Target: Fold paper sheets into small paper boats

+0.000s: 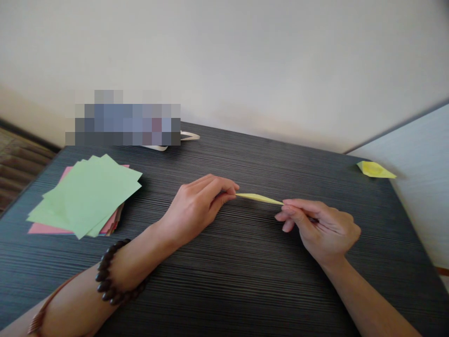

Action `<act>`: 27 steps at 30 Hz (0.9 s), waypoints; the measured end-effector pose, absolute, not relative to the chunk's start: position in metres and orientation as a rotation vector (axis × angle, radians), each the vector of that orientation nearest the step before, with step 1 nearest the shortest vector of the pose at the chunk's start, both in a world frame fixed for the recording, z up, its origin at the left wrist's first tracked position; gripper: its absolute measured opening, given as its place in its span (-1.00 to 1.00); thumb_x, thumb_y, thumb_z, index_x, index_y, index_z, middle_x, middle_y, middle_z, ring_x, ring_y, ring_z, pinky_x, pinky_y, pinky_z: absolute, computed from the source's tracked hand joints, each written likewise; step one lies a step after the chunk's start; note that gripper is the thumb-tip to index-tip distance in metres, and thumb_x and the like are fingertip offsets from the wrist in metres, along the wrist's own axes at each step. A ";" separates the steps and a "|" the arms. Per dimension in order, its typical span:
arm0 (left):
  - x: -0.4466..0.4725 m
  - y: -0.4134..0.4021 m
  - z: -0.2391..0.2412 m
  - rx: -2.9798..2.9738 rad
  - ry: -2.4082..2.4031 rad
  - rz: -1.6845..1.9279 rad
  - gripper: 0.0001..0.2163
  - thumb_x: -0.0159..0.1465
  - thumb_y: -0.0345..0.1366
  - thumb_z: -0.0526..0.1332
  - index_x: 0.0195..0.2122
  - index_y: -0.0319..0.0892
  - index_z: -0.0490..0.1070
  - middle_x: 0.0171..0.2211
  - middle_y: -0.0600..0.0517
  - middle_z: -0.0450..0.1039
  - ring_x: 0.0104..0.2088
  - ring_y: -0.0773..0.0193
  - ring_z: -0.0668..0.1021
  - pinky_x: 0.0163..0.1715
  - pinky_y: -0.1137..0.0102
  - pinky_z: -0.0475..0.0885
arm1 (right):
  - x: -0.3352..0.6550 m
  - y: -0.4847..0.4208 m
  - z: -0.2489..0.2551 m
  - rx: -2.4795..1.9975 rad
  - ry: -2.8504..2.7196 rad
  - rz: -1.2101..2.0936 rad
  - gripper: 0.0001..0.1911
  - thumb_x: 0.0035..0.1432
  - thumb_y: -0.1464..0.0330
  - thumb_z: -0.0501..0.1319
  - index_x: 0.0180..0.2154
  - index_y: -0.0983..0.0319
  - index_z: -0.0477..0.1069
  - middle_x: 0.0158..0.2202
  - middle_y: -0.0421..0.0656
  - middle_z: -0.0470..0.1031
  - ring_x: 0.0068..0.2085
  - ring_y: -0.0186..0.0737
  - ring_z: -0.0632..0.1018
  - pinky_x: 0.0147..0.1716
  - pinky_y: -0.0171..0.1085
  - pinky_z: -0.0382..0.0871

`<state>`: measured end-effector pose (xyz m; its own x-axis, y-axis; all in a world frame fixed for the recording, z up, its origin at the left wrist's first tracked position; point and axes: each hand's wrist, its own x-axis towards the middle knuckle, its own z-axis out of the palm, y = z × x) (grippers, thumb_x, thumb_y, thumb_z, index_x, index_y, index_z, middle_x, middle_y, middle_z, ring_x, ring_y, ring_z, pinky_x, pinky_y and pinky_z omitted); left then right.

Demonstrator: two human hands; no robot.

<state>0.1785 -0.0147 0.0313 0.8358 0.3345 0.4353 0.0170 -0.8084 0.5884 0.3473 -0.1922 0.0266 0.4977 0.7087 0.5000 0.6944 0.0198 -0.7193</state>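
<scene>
A narrow folded strip of yellow paper (258,198) is stretched between my two hands just above the dark table (245,281). My left hand (199,203) pinches its left tip with fingers pressed together. My right hand (321,227) pinches the right tip between thumb and forefinger, the other fingers curled. A brown bead bracelet (110,276) circles my left wrist.
A loose stack of green and pink paper squares (87,194) lies at the left of the table. Another folded yellow paper piece (375,170) rests at the far right corner. A pale object (185,138) sits by the wall beside a blurred patch. A light surface (421,187) adjoins the right edge.
</scene>
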 end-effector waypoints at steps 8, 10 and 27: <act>0.179 -0.014 0.031 2.422 0.354 0.657 -0.97 0.26 -0.40 0.16 -0.31 -0.18 0.38 -0.27 0.05 0.54 -0.27 0.33 0.56 -0.30 0.46 0.44 | 0.350 -0.189 0.026 -1.714 -1.076 0.090 -0.85 0.05 0.41 0.31 -0.26 0.18 0.50 -0.60 -0.30 0.55 -0.67 -0.34 0.51 -0.66 -0.35 0.45; 0.179 -0.014 0.031 2.401 0.361 0.652 -0.97 0.25 -0.39 0.17 -0.32 -0.18 0.39 -0.28 0.05 0.54 -0.28 0.33 0.56 -0.32 0.48 0.44 | 0.350 -0.188 0.026 -1.710 -1.082 0.090 -0.90 0.05 0.43 0.30 -0.31 0.18 0.51 -0.59 -0.29 0.56 -0.67 -0.36 0.51 -0.66 -0.36 0.44; 0.182 -0.020 0.041 2.006 0.616 0.524 -0.85 0.20 -0.22 0.26 -0.26 -0.16 0.49 -0.19 0.06 0.58 -0.44 0.37 0.57 -0.42 0.50 0.48 | 0.347 -0.187 0.028 -1.664 -0.965 0.242 -0.93 0.10 0.45 0.26 -0.32 0.21 0.49 -0.62 -0.31 0.51 -0.73 -0.47 0.42 -0.75 -0.45 0.30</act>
<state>0.1822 -0.0197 0.0410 0.7820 0.6129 0.1137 0.2109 -0.4318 0.8770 0.3473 -0.1866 0.0283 0.6422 0.6973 0.3184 0.4639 -0.0229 -0.8856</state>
